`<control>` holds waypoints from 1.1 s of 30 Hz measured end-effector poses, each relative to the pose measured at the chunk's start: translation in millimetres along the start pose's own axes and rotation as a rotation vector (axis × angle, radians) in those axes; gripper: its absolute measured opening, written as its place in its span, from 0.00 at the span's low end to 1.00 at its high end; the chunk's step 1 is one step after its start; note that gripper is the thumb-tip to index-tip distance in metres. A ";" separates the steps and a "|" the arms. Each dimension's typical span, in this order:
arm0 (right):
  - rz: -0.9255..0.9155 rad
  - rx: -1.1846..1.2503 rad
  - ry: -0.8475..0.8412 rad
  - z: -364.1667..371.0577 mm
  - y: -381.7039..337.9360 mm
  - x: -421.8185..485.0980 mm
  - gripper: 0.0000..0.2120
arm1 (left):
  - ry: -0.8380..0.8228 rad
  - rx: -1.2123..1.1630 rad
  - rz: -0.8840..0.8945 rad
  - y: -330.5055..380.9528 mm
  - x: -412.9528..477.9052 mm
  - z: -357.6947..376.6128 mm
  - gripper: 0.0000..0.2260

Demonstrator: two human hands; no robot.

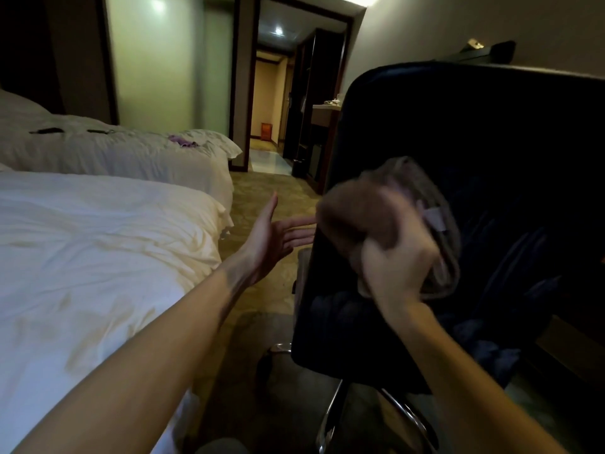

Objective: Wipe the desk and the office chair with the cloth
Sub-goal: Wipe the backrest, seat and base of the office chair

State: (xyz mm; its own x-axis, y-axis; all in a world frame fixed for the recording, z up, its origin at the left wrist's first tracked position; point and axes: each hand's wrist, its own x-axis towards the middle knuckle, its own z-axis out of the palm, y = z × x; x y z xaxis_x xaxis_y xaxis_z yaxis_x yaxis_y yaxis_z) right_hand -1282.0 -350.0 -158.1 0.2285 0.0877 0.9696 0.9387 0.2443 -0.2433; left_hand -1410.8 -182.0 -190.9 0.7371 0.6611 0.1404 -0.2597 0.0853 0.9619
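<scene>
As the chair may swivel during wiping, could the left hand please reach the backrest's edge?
Probably yes: the open left hand is right beside the edge of the office chair, with nothing between them; the right hand holds the cloth further in.

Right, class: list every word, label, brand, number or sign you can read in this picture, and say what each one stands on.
No text in this picture can be read.
The white tag on the cloth, which the right hand grips: too blurred to read.
The small items on the far counter: too small to tell whether they carry any print.
</scene>
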 end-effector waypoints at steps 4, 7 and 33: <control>0.728 0.388 0.187 -22.5 -28.6 45.5 0.16 | 0.044 0.140 0.036 4.3 -10.8 8.2 0.28; 1.178 0.495 0.040 -30.2 -35.8 38.5 0.08 | 0.024 0.317 0.165 10.6 -20.1 14.7 0.24; 1.411 0.836 -0.086 -57.7 -67.0 32.2 0.08 | 0.224 0.559 0.206 26.2 -34.4 -6.1 0.17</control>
State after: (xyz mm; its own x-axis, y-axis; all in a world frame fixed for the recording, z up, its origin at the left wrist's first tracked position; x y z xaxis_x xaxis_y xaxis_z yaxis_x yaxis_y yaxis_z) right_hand -1322.6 -419.3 -109.1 0.6901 0.7236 -0.0158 -0.3859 0.3493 -0.8539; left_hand -1446.8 -197.9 -172.0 0.5426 0.7675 0.3413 0.0277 -0.4224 0.9060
